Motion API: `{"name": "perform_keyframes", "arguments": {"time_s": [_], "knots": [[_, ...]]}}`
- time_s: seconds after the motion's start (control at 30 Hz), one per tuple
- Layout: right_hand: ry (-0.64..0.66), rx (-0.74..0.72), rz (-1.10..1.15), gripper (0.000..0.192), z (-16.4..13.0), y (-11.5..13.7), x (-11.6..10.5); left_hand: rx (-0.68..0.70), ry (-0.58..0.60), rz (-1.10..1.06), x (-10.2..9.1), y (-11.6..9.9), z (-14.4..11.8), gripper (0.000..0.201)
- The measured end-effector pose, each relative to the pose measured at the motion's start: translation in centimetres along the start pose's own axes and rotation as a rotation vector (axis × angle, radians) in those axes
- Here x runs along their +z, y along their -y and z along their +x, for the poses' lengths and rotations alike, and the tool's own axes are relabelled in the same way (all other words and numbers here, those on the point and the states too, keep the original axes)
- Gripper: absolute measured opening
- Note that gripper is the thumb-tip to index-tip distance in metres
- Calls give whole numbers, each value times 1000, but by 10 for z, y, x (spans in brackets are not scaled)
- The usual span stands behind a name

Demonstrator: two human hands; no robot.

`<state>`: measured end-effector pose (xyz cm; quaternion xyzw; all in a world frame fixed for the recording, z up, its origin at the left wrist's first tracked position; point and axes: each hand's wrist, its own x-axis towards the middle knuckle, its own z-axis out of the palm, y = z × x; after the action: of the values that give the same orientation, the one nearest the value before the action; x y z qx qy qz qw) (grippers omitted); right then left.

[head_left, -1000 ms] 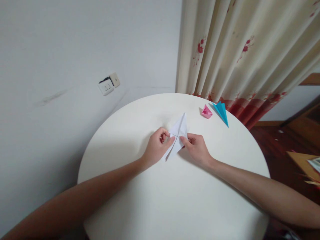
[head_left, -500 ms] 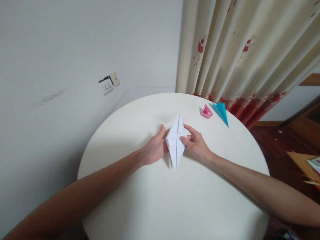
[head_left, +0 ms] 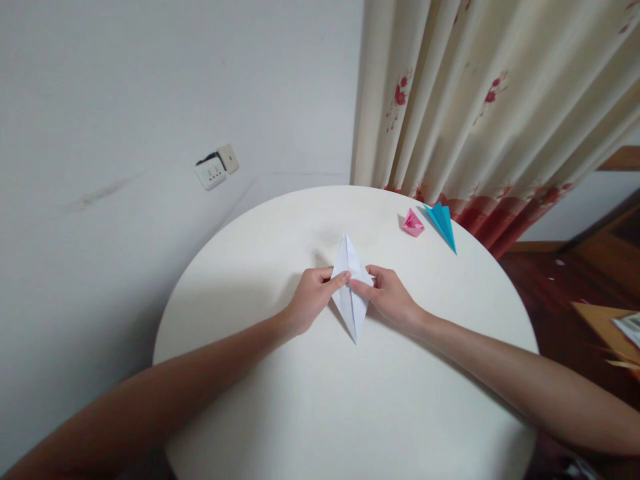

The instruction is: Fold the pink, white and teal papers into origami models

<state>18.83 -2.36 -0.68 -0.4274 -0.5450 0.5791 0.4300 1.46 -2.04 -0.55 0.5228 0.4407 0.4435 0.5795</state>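
Two hands pinching a folded white paper over a round table.

We grip the white paper (head_left: 350,288) at its middle, left hand (head_left: 311,299) and right hand (head_left: 389,297) on opposite edges, so both tapered ends stay free; the pink (head_left: 413,223) and blue (head_left: 443,224) folded pieces lie well apart on the table (head_left: 350,413).

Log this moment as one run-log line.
left hand: pinching white folded paper | right hand: pinching same paper | table: pink origami, blue origami beyond

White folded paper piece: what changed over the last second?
The white folded paper diamond turned from tilted to pointing straight toward the person. The left hand and right hand re-gripped its sides. The pink paper flower and blue paper cone stayed put.
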Motion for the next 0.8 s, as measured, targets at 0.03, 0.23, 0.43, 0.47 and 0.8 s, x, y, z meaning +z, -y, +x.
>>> {"name": "perform_keyframes", "arguments": {"time_s": [0.03, 0.23, 0.43, 0.47, 0.8], "knots": [[29, 19, 12, 48, -1, 0, 1, -10, 6, 12, 0, 0, -1, 36], [121, 93, 140, 46, -6, 5, 3, -36, -16, -62, 3, 1, -2, 38], [62, 135, 111, 41, -8, 3, 7, -93, 63, -150, 7, -3, -6, 37], [67, 150, 103, 39, -9, 3, 7, -107, 83, -148, 6, -5, -6, 36], [232, 248, -24, 28, -16, 16, 4, 115, -114, -100, -17, -15, 15, 34]]}}
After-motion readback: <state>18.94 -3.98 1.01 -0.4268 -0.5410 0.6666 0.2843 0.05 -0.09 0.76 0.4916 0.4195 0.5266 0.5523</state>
